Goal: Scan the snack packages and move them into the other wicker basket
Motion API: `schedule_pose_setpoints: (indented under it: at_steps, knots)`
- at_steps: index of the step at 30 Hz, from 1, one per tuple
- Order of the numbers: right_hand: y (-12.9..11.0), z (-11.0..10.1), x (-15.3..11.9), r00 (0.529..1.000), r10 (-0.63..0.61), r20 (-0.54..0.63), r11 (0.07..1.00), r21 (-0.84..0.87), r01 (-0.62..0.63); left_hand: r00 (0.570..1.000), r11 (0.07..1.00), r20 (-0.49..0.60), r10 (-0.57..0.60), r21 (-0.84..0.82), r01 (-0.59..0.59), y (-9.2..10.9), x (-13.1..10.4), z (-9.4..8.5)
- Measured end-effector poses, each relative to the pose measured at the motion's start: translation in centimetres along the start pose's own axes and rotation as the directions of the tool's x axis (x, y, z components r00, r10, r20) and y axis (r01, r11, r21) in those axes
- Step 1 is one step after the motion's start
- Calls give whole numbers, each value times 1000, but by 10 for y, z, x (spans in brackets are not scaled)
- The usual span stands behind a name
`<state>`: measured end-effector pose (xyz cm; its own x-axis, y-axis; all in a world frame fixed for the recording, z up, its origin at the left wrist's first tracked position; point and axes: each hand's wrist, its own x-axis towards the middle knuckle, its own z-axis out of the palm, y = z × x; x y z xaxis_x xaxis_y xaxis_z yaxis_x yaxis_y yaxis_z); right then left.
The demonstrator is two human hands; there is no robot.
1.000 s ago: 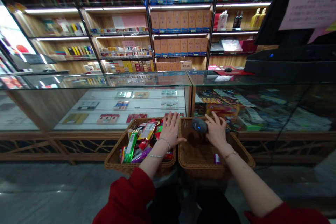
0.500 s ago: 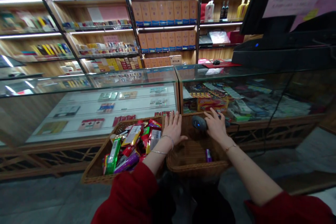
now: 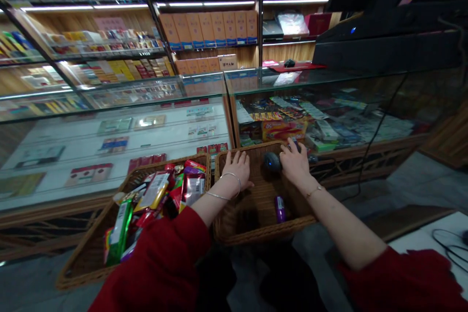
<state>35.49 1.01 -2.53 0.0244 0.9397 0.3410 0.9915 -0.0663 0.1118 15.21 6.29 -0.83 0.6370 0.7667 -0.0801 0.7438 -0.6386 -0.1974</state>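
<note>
My right hand (image 3: 295, 163) is wrapped around a dark grey handheld barcode scanner (image 3: 271, 162) with a small blue light, above the far right part of a brown wicker basket (image 3: 256, 235). A small purple packet (image 3: 280, 209) lies on this basket's floor. My left hand (image 3: 237, 169) is over the same basket's left side, fingers stretched out, nothing held; whether it touches the basket I cannot tell. To the left, a second wicker basket (image 3: 82, 258) holds several wrapped snacks, among them a green packet (image 3: 121, 229) and a yellow one (image 3: 153, 192). My left sleeve hides part of it.
Glass display counters (image 3: 164, 112) stand right behind the baskets. On the right counter are a dark monitor stand (image 3: 365, 53) and a mouse (image 3: 289, 63) on a red mat. A black cable (image 3: 380, 126) hangs down. Stocked shelves (image 3: 204, 5) line the back wall. A white surface (image 3: 431, 239) is at right.
The view has tilted down and shifted right. My left hand has moved from between the baskets to over the right one. The purple packet now shows more fully; the scanner stays in my right hand.
</note>
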Motion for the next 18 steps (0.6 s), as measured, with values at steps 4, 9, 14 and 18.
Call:
schedule_pose_setpoints:
  at_steps: [4, 9, 14, 18]
  knots:
    - [-2, 1, 0, 1000, 28, -2, 999, -32, -28, 991, 997, 113, 73, -26, -70, 7, 8, 8]
    - [-6, -1, 1, 998, 70, -12, 996, -62, -70, 950, 980, 255, 181, -124, -153, 24, 12, 28]
    - [-4, 0, 1, 996, 84, -38, 995, -51, -86, 877, 956, 387, 284, -187, -227, 55, 17, 50]
    - [-1, 1, 1, 997, 74, -38, 997, -21, -74, 856, 937, 399, 330, -248, -246, 84, 20, 63]
